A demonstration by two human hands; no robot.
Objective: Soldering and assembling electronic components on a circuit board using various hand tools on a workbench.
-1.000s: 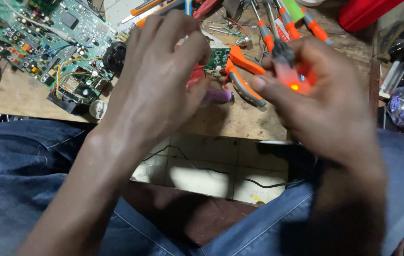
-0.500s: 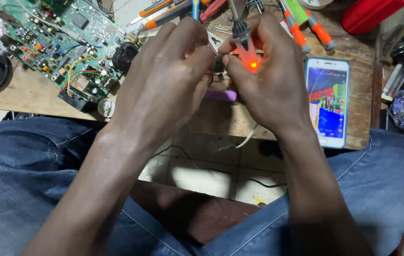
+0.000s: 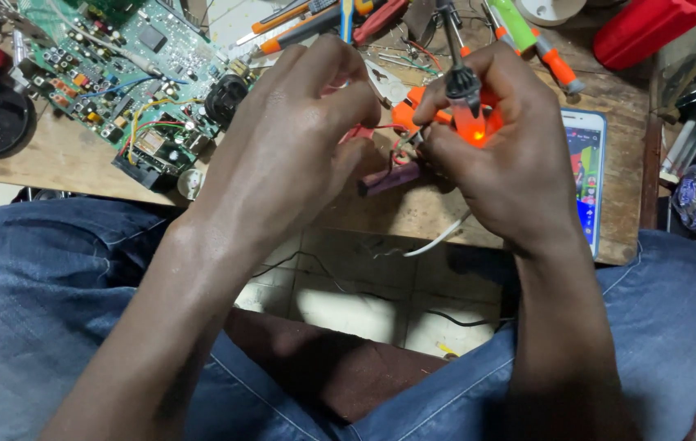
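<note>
Since a moment ago both hands have stayed close together over the bench edge, and the right hand [image 3: 503,155] has turned the soldering iron [image 3: 461,77] more upright, its orange lamp glowing between the fingers. Blue-jeaned legs fill the lower view, with a tiled floor between them. On the wooden bench [image 3: 62,159] lies a green circuit board [image 3: 119,73] at the left, a red cylinder [image 3: 650,28] at the far right and a phone [image 3: 586,175] with a lit screen just beside the right hand. The left hand [image 3: 299,139] is curled, fingertips pinching a small purple cylinder [image 3: 393,178] with thin wires, held between both hands. The right hand grips the iron, its tip hidden among the wires
</note>
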